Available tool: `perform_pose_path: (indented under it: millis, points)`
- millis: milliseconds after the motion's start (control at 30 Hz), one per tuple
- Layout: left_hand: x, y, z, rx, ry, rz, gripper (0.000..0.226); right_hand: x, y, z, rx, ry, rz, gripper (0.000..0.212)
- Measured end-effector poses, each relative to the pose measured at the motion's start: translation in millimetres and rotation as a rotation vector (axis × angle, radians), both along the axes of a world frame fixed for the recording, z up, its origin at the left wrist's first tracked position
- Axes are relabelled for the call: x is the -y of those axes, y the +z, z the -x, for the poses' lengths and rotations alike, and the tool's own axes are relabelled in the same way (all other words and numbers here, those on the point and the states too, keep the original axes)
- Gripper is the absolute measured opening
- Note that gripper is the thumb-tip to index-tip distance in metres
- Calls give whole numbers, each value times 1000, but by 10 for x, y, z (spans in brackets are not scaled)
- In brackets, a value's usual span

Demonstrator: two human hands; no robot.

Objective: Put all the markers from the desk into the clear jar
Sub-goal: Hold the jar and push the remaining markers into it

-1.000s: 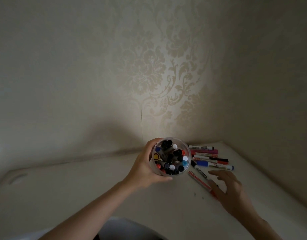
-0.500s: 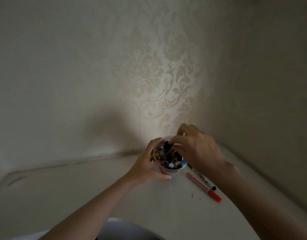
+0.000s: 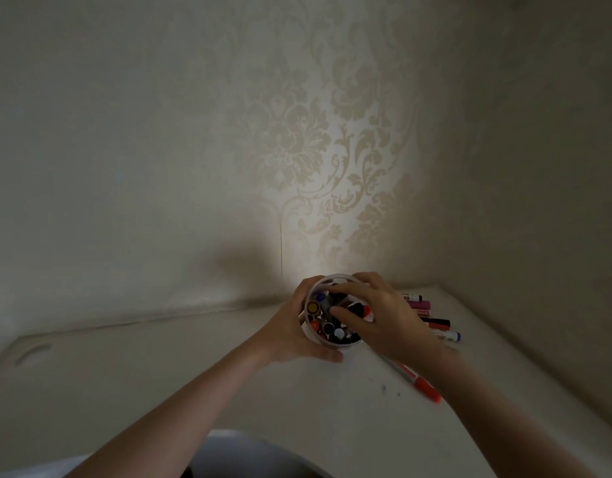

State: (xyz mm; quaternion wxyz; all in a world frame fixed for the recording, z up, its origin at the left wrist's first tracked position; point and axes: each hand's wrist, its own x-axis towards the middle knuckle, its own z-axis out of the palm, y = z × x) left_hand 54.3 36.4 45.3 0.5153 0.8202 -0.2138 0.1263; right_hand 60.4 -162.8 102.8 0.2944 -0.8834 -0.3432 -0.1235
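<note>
The clear jar [image 3: 336, 345] stands on the white desk [image 3: 228, 374], packed with upright markers [image 3: 328, 327] whose coloured caps show. My left hand [image 3: 290, 334] wraps the jar's left side. My right hand [image 3: 390, 322] lies over the jar's mouth, with a dark marker [image 3: 339, 298] between thumb and forefinger among the others. A red marker [image 3: 420, 384] lies on the desk under my right wrist. A small pile of markers [image 3: 435, 324], pink, black, red and blue, lies right of the jar, partly hidden by my hand.
The desk sits in a corner, with patterned wallpaper [image 3: 314, 150] close behind the jar and a side wall [image 3: 539, 236] on the right. The light is dim. A pale rounded edge [image 3: 249, 450] shows at the bottom centre.
My right hand went from the desk beside the red marker up to the jar's mouth and now lies lower over the markers. My left hand stayed on the jar.
</note>
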Motion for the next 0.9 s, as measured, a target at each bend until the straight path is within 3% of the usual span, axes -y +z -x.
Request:
perform_pose_path:
  millis: [167, 333, 467, 600, 900]
  points:
    - [12, 27, 3, -24, -37, -13, 109, 42, 12, 35, 8, -24, 61, 41]
    - [84, 112, -18, -67, -87, -88, 108, -25, 136, 87, 180, -199, 421, 63]
    - [102, 129, -26, -90, -96, -72, 108, -52, 157, 98, 266, -286, 529, 60]
    - [84, 141, -15, -96, -86, -80, 108, -40, 140, 106, 251, -247, 489, 46]
    - [63, 139, -9, -106, -79, -99, 109, -50, 87, 169, 222, -216, 289, 40]
